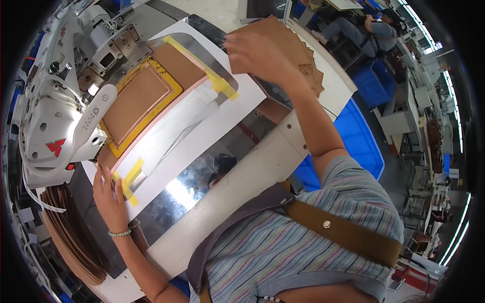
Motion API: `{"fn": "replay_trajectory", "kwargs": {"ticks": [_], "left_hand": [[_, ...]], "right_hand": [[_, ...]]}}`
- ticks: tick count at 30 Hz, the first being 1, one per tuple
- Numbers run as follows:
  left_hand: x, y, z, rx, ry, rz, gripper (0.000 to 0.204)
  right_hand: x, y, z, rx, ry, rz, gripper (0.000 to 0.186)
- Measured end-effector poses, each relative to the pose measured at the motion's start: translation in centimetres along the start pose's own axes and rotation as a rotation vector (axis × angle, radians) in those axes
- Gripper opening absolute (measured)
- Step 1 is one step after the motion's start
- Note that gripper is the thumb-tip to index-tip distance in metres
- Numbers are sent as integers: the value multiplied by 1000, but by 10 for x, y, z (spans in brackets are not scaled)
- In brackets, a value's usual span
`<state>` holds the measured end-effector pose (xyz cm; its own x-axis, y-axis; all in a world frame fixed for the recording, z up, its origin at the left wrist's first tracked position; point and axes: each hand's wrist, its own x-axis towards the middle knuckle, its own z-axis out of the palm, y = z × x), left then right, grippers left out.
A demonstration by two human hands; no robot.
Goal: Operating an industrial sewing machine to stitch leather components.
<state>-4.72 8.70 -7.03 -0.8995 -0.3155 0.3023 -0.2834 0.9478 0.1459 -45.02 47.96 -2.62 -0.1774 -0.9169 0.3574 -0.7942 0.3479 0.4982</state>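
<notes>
White sewing machine head, red emblem on it; right of the head, a yellow frame with dark flecks around a plain brown panel, then bright yellow tape, brown sheets and a blue crate; below the head, darker-edged brown pieces; nearer the wearer than the head, a multicoloured striped shirt with an olive-brown strap

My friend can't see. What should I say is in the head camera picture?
A person's left hand lies at the corner of a brown sheet with a yellow frame on it, beside a white machine. The blurred right hand is over a pile of brown sheets farther right.
</notes>
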Motion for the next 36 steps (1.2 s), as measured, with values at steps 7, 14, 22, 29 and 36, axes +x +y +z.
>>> {"fn": "replay_trajectory", "kwargs": {"ticks": [7, 14, 22, 29, 36], "left_hand": [[3, 4, 0, -11, 33, 35, 49], [4, 1, -3, -158, 76, 41, 45], [50, -22, -7, -21, -12, 159, 44], [72, -25, 23, -178, -87, 134, 46], [90, -36, 32, -171, -140, 184, 43]], "right_hand": [[-45, 41, 6, 520, -289, 647, 11], [-1, 33, -10, 946, -39, 551, 9], [174, -87, 24, 746, 276, -23, 21], [224, -148, 29, 705, 192, -149, 16], [227, -155, 41, 597, 137, -168, 15]]}}
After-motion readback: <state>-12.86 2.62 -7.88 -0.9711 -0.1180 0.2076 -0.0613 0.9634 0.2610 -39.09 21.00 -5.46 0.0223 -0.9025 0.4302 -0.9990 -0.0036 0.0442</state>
